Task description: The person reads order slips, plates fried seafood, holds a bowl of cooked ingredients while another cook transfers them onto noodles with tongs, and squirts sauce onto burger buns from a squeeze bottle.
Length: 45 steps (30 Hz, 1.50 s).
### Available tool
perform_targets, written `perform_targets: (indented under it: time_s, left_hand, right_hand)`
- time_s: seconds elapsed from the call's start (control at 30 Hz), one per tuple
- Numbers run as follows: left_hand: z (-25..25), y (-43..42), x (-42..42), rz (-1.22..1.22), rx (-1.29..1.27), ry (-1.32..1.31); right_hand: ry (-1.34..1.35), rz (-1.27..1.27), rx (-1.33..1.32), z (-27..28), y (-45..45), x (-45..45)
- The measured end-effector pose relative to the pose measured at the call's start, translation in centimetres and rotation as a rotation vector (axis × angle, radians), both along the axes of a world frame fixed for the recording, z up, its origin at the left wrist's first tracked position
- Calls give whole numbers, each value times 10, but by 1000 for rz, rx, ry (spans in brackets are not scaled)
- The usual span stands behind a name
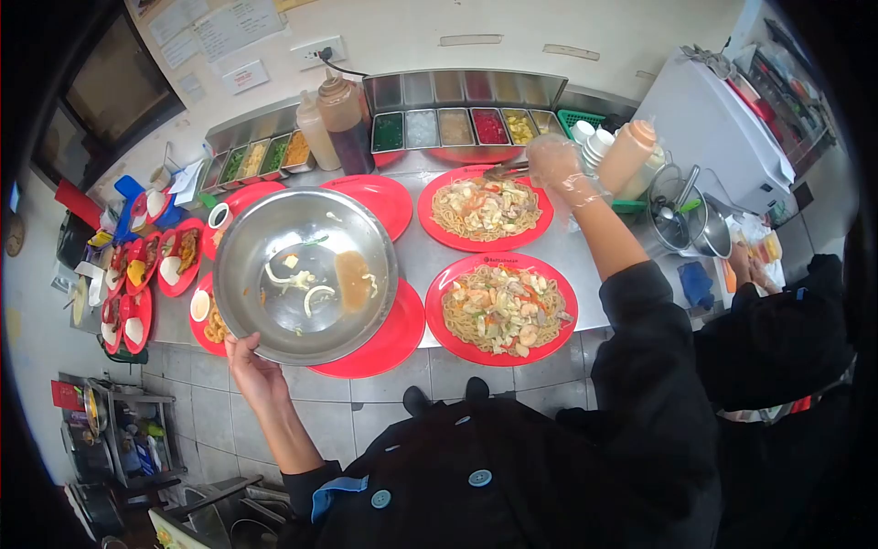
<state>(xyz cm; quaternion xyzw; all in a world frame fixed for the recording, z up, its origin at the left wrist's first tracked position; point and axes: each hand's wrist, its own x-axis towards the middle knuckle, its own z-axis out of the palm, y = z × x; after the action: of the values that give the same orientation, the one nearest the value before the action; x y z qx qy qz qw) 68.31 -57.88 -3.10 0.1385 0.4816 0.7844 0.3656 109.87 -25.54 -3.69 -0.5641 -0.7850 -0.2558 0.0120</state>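
Observation:
My bare left hand [256, 371] grips the near rim of a large steel mixing bowl [306, 242]. Inside the bowl are a few vegetable scraps and a small pool of brown sauce. In a clear plastic glove, my right hand [558, 166] is closed on metal tongs [506, 171], whose tips reach the noodles on the far red oval plate [542, 233]. Noodles with chopped vegetables top that plate. A nearer red plate [448, 343] carries noodles with vegetables and what look like shrimp. Partly under the bowl are other red plates [393, 334].
Steel topping bins [455, 126] line the back, with sauce bottles [344, 128] beside them. More filled red plates [178, 274] sit at left. At right are cups [599, 146], a squeeze bottle [628, 157], a steel pot [666, 220] and another person's hand [748, 265].

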Motion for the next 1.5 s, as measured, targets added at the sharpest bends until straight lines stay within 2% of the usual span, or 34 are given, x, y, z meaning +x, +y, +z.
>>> perform_targets:
  time_s: [0.2,0.27,0.4,0.5,0.6,0.67,0.77,0.87,1.0,1.1,1.2,1.33,1.43,1.5]
  left_hand:
    - [-7,-3,-5,-14,20,-7]
    - [-6,-4,-5,-24,19,-7]
    - [-11,-8,-9,-41,27,-2]
    - [-8,-11,-4,-72,17,-14]
    - [-11,-11,-5,-83,25,-35]
    - [-13,-12,-5,-83,30,-32]
    - [-12,-13,-3,-94,38,-37]
    - [-14,-10,-3,-102,43,-6]
    - [-9,-7,2,-116,74,-13]
    - [-7,-8,4,-118,94,-9]
    - [-8,-11,3,-125,91,-5]
    - [-8,-17,5,-102,78,-34]
    - [-1,-31,8,-49,73,-19]
    - [0,-44,7,-17,69,-57]
  right_hand:
    - [28,-138,-98,19,-32,38]
    - [61,-68,-81,19,-51,51]
    - [8,-117,-22,28,-76,75]
    - [94,-23,20,22,-102,94]
    - [-20,-51,-78,65,-144,88]
    - [-138,-231,-533,97,-184,85]
    - [-198,-237,-556,96,-231,86]
    - [-129,-84,-423,82,-254,89]
    - [-48,-55,-382,68,-259,101]
    - [-115,-120,-353,87,-261,100]
    - [-36,-201,-382,104,-262,90]
    - [-104,-132,-481,68,-246,80]
    - [-48,-165,-491,80,-246,82]
    - [51,-185,-497,110,-254,83]
